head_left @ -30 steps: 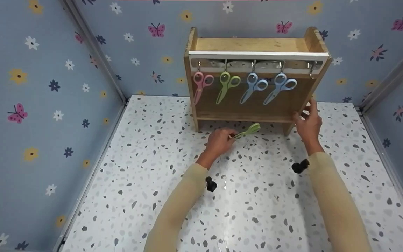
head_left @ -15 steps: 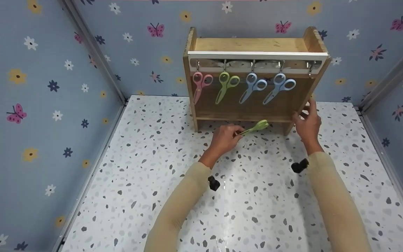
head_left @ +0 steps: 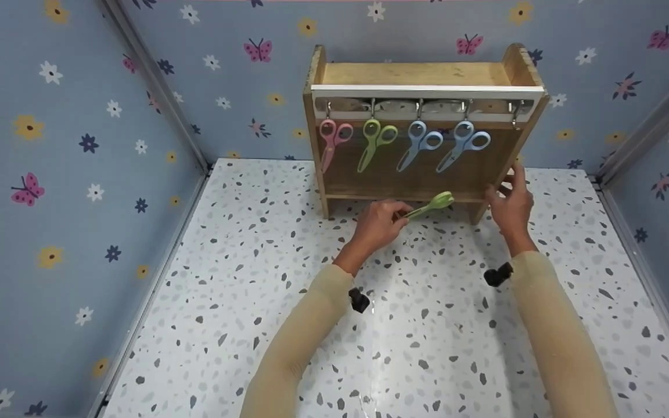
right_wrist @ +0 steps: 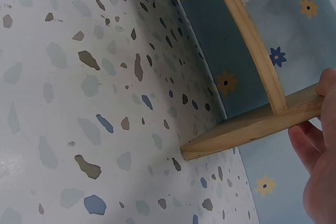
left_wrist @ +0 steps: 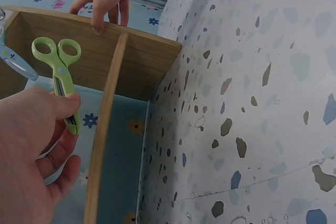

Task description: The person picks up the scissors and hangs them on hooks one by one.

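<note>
My left hand (head_left: 378, 225) pinches green scissors (left_wrist: 62, 72) by the blade end, thumb on top, with the two handle loops pointing away from the fingers. In the head view the scissors overlap the lower front of a wooden rack (head_left: 407, 196). My right hand (head_left: 511, 203) grips the edge of the rack's right side panel, thumb in front and fingers behind. From hooks on the rack hang pink scissors (head_left: 328, 145), green scissors (head_left: 371, 145) and two blue scissors (head_left: 413, 148). The hook (head_left: 515, 119) at the far right holds nothing.
The rack stands on a white speckled table (head_left: 427, 325), close to the back wall (head_left: 241, 75) with its flower and butterfly pattern. Patterned side walls (head_left: 67, 232) flank the table. A black wrist camera (head_left: 359, 300) sits on the left sleeve, another (head_left: 497, 275) on the right.
My left hand has moved right and slightly up with the green scissors, nearer the rack's lower rail. The right hand keeps its grip on the side panel.
</note>
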### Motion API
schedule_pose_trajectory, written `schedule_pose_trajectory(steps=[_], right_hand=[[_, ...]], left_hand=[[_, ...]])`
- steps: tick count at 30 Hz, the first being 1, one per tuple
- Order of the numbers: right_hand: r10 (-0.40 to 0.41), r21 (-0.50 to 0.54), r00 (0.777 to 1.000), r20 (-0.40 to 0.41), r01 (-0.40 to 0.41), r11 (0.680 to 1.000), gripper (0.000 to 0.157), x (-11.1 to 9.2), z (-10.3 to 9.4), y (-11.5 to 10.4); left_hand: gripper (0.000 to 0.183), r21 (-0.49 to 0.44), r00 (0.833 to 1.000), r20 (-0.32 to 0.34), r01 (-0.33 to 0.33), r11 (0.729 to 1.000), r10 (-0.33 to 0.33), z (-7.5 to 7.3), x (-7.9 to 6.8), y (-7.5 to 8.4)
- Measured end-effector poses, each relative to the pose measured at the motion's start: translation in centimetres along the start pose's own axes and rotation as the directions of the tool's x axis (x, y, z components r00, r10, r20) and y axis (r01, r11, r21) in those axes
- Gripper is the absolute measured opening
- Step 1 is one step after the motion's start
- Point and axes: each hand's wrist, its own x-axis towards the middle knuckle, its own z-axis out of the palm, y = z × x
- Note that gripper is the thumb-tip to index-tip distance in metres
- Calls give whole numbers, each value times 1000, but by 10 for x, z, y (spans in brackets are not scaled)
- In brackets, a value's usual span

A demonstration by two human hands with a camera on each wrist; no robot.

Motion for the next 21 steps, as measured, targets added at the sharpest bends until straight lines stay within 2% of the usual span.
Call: schedule_pose_trajectory(steps=[5, 13, 21], right_hand=[[-5, -3, 1000, -3, 5, 1000, 75, 0, 0, -2], [-11, -2, 1000, -4, 11, 1000, 75, 0, 0, 0], [-37, -13, 999, -17, 37, 999, 73, 0, 0, 1]], left_hand=[[22, -2, 1000, -4, -3, 1000, 3, -3, 3, 8], [21, -13, 999, -21, -50, 999, 49, -6, 10, 17], [22, -4, 999, -13, -52, 999, 52, -6, 18, 29]])
